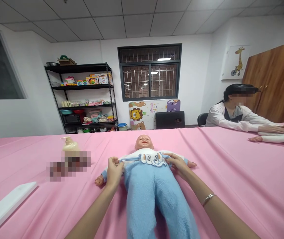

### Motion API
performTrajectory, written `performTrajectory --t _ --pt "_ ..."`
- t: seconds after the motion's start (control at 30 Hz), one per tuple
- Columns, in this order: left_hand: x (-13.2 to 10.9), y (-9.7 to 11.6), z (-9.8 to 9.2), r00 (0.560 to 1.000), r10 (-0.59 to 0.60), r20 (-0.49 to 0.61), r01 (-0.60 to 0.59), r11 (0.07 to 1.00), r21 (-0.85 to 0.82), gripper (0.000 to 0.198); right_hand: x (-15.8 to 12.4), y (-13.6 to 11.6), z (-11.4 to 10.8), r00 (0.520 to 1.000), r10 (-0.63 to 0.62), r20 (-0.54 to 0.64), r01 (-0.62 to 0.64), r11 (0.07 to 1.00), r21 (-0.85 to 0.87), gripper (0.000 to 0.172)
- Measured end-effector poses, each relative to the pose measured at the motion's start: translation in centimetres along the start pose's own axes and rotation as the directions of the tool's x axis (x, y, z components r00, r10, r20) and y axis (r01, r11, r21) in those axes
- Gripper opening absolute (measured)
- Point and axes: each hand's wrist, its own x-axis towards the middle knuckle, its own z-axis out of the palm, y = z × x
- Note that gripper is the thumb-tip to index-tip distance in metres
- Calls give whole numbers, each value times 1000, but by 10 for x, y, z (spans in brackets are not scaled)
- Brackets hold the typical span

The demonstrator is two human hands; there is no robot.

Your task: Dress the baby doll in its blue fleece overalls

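A baby doll lies on its back with its head away from me and its arms spread. Fluffy light-blue overalls cover its legs and belly, over a white top with blue cuffs. An animal face patch with two eyes sits on the chest. My left hand pinches a blue strap of the overalls, pulled out to the left side. On the other side, my right hand has its fingers closed on the matching blue strap beside the patch.
A pink cloth covers the table. To the left stand a cream pump bottle and a white flat device. Another person sits at the right, hands by a second doll's arm. A black shelf stands behind.
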Motion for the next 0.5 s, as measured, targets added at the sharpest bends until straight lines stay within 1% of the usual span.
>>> performTrajectory --t 0.03,0.07,0.1,0.13,0.17,0.2,0.23,0.27,0.3,0.33,0.37,0.4,0.47,0.5 --pt "-1 -1 0 995 95 -12 -93 989 112 28 -1 -5 1 1000 -2 -1 2 999 35 42" --pt "-4 -1 0 978 206 -5 -200 953 228 25 -2 -10 3 1000 -16 -14 17 998 56 44" --pt "-7 0 1 948 317 32 -310 893 326 20 -4 -16 5 998 -37 -43 39 998 48 45" --pt "-11 3 2 909 406 93 -410 828 383 14 -5 -23 10 994 -67 -83 68 998 7 45" --pt "-16 5 4 874 458 163 -483 782 394 10 -7 -30 16 987 -106 -118 99 993 -67 46" --pt "-20 7 6 853 466 234 -521 773 361 10 -9 -37 24 978 -156 -136 133 977 -165 45" --pt "-24 8 9 847 437 301 -519 800 300 13 -11 -45 35 969 -215 -123 176 948 -267 44" --pt "-27 8 12 851 389 353 -482 845 230 15 -14 -53 48 959 -275 -72 232 903 -361 42" --pt "-29 5 15 859 335 387 -423 890 169 17 -18 -60 62 944 -330 15 301 843 -446 40" --pt "-30 2 18 869 285 405 -361 924 124 19 -23 -66 79 922 -366 125 375 765 -524 37" --pt "-30 -4 20 874 252 416 -318 943 97 21 -27 -71 97 902 -376 214 424 674 -604 34" --pt "-29 -10 22 885 237 400 -296 951 92 22 -32 -74 117 881 -347 322 470 565 -678 34" --pt "-26 -21 24 920 243 306 -293 947 128 23 -40 -71 156 806 -275 524 589 280 -758 40" --pt "-25 -26 23 934 256 251 -299 942 152 22 -44 -65 174 764 -218 608 641 138 -755 41"
